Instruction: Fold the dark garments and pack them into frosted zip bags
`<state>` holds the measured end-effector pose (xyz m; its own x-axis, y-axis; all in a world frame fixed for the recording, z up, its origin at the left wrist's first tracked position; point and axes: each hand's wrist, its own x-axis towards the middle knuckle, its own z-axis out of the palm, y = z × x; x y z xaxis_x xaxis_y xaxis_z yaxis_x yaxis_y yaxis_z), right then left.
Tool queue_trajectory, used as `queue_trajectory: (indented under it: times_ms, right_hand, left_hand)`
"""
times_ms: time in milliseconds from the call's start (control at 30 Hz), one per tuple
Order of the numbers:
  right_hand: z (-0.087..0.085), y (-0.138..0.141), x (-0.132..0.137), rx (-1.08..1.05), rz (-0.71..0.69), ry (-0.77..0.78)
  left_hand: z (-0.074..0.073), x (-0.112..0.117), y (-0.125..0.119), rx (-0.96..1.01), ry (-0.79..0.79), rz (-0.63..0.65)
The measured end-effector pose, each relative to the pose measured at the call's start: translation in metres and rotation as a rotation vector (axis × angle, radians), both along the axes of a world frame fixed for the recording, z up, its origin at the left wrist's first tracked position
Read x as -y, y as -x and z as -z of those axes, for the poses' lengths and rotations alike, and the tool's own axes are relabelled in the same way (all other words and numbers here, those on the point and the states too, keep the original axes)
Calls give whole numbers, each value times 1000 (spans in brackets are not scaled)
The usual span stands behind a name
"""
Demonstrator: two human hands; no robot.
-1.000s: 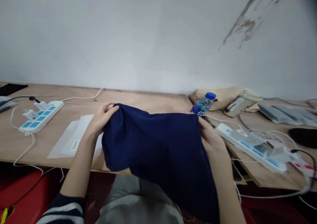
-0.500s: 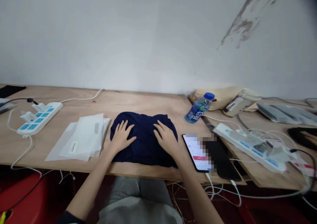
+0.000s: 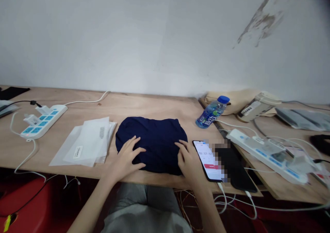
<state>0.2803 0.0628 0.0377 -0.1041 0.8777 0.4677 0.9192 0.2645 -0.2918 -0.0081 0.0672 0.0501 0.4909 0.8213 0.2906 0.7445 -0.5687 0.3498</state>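
A navy blue folded cloth (image 3: 157,140) lies flat near the front edge of the wooden table (image 3: 144,104). On its left front part rests my left hand (image 3: 127,159), fingers spread and palm down. My right hand (image 3: 189,159) is at the cloth's right edge, its fingers apart and slightly bent, fingertips at the fabric. Neither hand grips anything. Just right of my right hand lies a phone (image 3: 207,162) with a lit screen showing a timer. To the left of the cloth is a stack of translucent plastic bags (image 3: 89,142) with printed labels.
A blue-capped bottle (image 3: 212,112) stands tilted in view behind the phone. A dark phone (image 3: 235,167), partly pixelated, lies beside the lit one. Power strips with plugs sit at left (image 3: 45,121) and right (image 3: 268,155). A coffee cup (image 3: 257,107) is at the back right; cables hang off the front edge.
Both hands have slid toward me over the cloth, the right one also outward to its right edge. The cloth stays in place, and the view has shifted slightly.
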Motion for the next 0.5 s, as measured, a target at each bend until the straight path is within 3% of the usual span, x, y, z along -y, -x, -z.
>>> queue_trajectory:
  times_ms: [133,200,300,500]
  right_hand:
    - [17,5,21,7,-96,29]
    - [26,2,23,15,-131,3]
    - [28,-3,23,-18,-156,-59]
    - [10,-10,40,-59,-134,-122]
  left_hand:
    - [15,10,-9,78,-3,-4]
    - [16,10,-9,146,-2,-14]
    - [3,13,-8,242,-2,-27]
    - [-20,35,0,230,-45,-19]
